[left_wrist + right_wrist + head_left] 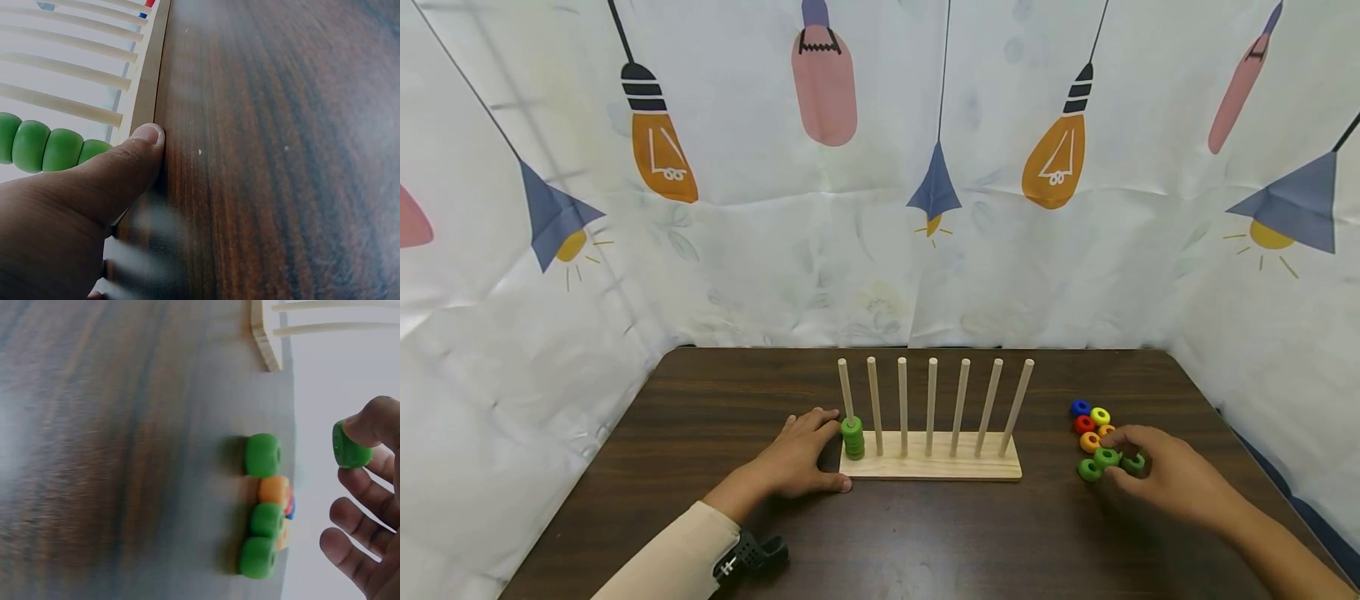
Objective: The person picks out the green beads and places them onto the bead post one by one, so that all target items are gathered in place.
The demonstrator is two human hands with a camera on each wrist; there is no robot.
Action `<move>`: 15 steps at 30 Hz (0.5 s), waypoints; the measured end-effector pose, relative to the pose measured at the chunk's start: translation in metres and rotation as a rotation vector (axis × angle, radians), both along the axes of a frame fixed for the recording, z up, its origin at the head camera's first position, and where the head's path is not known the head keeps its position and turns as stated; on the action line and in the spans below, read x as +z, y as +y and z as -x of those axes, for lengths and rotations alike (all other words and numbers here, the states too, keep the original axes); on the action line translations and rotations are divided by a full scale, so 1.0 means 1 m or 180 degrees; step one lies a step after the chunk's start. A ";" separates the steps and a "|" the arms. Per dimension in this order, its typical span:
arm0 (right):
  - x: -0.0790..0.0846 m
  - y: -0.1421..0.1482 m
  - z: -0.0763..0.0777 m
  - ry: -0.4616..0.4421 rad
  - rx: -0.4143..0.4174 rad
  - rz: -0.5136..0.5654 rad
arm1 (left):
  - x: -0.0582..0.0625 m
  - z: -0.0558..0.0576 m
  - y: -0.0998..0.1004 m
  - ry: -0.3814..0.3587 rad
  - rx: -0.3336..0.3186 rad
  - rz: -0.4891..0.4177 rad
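Note:
A pale wooden peg stand [925,467] with several upright pegs stands on the table. Stacked on its leftmost peg are several green rings [853,439], also large in the left wrist view. My left hand [801,458] holds the stand's left end, thumb [140,150] against the front corner of the base; its other fingers reach toward the back. Over at the right, my right hand [1172,475] pinches a green ring [350,447] between thumb and fingertips, raised above the other rings. Below it lie more green rings [262,455] on the tabletop.
Beside the right hand lie a blue ring [1080,407], a yellow ring [1100,416], a red ring [1084,424] and orange rings [1090,442]. The dark wooden table [925,542] ends at a printed white curtain [775,275] behind and along both sides.

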State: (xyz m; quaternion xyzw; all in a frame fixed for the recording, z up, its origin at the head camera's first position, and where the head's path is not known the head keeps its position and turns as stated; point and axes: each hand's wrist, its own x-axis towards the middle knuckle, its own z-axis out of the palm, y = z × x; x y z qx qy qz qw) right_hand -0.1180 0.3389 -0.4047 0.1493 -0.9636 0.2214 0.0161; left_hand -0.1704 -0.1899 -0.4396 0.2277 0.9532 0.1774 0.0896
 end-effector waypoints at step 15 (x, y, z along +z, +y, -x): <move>0.029 -0.005 0.007 0.0164 -0.0077 0.0039 | -0.001 0.001 0.000 0.0035 -0.0019 -0.0017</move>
